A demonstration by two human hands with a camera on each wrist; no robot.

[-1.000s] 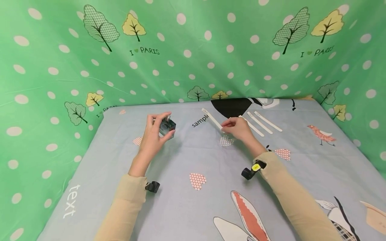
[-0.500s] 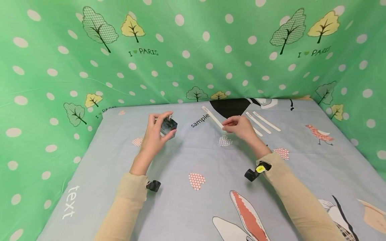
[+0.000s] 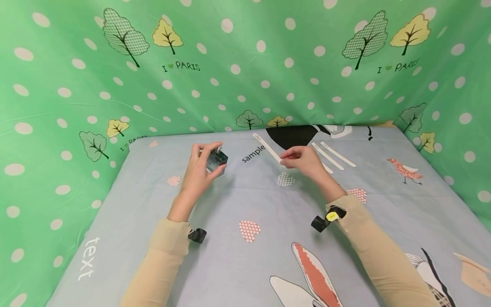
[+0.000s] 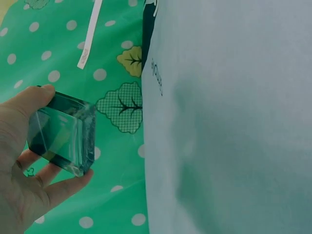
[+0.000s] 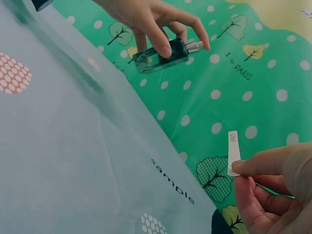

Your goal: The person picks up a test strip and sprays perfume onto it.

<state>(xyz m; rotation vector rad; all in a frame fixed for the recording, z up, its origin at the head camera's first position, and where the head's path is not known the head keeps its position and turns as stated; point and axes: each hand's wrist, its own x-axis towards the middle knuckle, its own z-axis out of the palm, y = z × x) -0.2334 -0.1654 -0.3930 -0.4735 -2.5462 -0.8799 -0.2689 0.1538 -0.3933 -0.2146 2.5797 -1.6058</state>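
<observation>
A dark teal glass perfume bottle [image 3: 217, 163] is held up in my left hand [image 3: 193, 175], the thumb and fingers round its sides. In the right wrist view, the left index finger touches the end of its silver spray nozzle [image 5: 194, 46]. My right hand [image 3: 305, 162] pinches the near end of a white paper test strip [image 3: 267, 147] between thumb and fingertips. That strip slants up and left towards the far side, with small writing at its far end, too small to read. Bottle and strip are apart, both raised above the cloth.
Several more white paper strips [image 3: 338, 154] lie side by side right of my right hand, which partly covers one. A grey-blue printed cloth [image 3: 226, 204] covers the table. Behind it hangs a green dotted curtain [image 3: 215, 102]. Black wrist cameras [image 3: 197, 235] are worn on both wrists.
The left hand has drifted slightly right with the bottle. Over the last half second, the right hand and its strip have shifted a little left and up. Both grips look the same.
</observation>
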